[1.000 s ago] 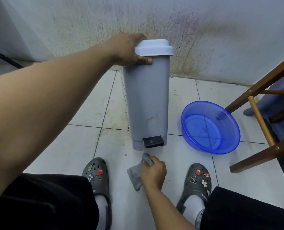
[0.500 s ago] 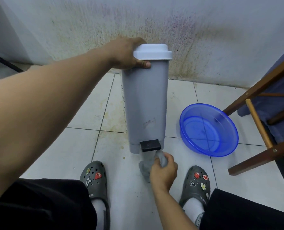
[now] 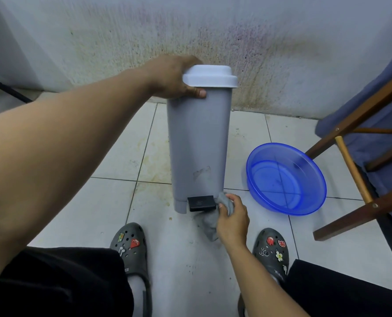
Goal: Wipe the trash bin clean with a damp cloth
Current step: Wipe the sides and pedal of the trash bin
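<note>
left hand (image 3: 172,76) clasps the upright trash bin (image 3: 198,138) under its lid at centre, right hand (image 3: 232,219) bunching the cloth (image 3: 213,221) beside the pedal (image 3: 201,203); hold the bin steady, rub firmly round the base.

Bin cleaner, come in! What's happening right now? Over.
Left hand grips trash bin under lid. Right hand holds cloth at base beside pedal. Blue basin off right, nothing blocking.

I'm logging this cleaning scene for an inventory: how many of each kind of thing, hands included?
Tall grey plastic trash bin, white lid: 1
Crumpled grey cloth: 1
Round translucent blue plastic basin: 1
Dark grey charm-studded clogs: 2
Brown wooden frame: 1
Bare hands, left hand and right hand: 2
Total: 8
</note>
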The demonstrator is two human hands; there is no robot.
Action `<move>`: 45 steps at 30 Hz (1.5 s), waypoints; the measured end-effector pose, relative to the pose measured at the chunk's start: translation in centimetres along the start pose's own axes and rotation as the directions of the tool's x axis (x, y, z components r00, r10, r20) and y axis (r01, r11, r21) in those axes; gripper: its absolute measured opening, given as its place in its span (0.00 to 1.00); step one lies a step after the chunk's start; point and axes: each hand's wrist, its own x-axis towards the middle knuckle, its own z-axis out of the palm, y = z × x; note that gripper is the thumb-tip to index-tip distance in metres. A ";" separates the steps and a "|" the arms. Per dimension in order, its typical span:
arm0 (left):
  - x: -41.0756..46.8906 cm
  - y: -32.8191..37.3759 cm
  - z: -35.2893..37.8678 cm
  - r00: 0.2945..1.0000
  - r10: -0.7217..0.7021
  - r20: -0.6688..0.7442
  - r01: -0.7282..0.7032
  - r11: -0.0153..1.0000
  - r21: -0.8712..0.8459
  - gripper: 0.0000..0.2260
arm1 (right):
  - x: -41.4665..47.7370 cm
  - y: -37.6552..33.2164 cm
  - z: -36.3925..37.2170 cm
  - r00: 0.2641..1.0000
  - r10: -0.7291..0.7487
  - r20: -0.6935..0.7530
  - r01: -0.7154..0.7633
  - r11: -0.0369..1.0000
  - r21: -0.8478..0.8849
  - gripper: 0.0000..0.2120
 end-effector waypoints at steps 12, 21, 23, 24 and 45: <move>-0.2 -0.1 0.0 1.000 0.027 0.008 -0.027 0.999 0.046 0.38 | 1.8 -5.8 -1.2 0.940 -0.340 -0.027 0.334 0.935 -0.121 0.13; -0.7 0.3 -0.2 1.000 0.009 0.025 -0.008 1.000 -0.009 0.31 | 6.2 -16.6 -0.5 0.759 -0.624 -0.188 0.598 0.781 -0.177 0.14; -0.7 0.4 -0.4 0.999 0.000 0.037 0.000 1.000 -0.008 0.29 | 7.1 -19.1 -0.4 0.717 -0.666 -0.207 0.638 0.746 -0.191 0.14; -0.7 0.5 -0.5 0.999 -0.004 0.044 0.004 1.000 -0.007 0.28 | 7.2 -20.0 -0.2 0.687 -0.702 -0.188 0.671 0.712 -0.208 0.14; -4.6 2.2 1.1 0.994 0.088 -0.058 -0.073 0.972 0.221 0.42 | 0.2 -8.2 -0.4 0.972 -0.218 -0.090 0.226 0.971 0.084 0.11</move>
